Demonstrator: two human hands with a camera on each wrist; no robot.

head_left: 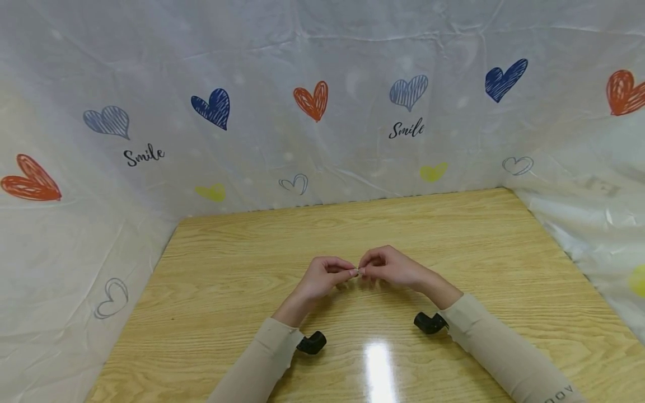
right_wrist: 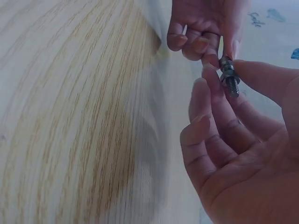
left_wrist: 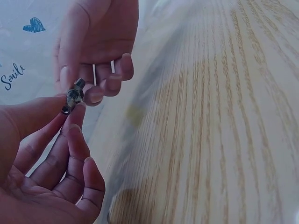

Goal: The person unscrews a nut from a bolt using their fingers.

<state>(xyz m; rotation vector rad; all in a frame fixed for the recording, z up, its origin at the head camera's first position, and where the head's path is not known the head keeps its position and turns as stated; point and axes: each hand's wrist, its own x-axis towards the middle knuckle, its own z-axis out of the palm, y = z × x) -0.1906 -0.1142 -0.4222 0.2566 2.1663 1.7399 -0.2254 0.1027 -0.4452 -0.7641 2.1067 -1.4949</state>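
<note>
Both hands meet over the middle of the wooden table, with a small metal bolt point(head_left: 358, 271) between their fingertips. In the left wrist view the bolt point(left_wrist: 74, 95) shows a threaded end, a nut-like collar and a round hollow end. My left hand point(head_left: 322, 274) pinches the hollow end between thumb and index finger. From the other side, my right hand point(head_left: 395, 268) pinches it near the collar with thumb and fingertips. The threaded tip of the bolt point(right_wrist: 231, 84) sticks out toward the right palm in the right wrist view. The other fingers of both hands curl loosely.
The wood-grain table point(head_left: 242, 280) reaches back to a pale plastic sheet point(head_left: 353, 61) printed with hearts and the word Smile. Black wrist-worn pieces point(head_left: 312, 342) jut from both beige sleeves point(head_left: 262, 358). A bright reflection lies on the table near the front.
</note>
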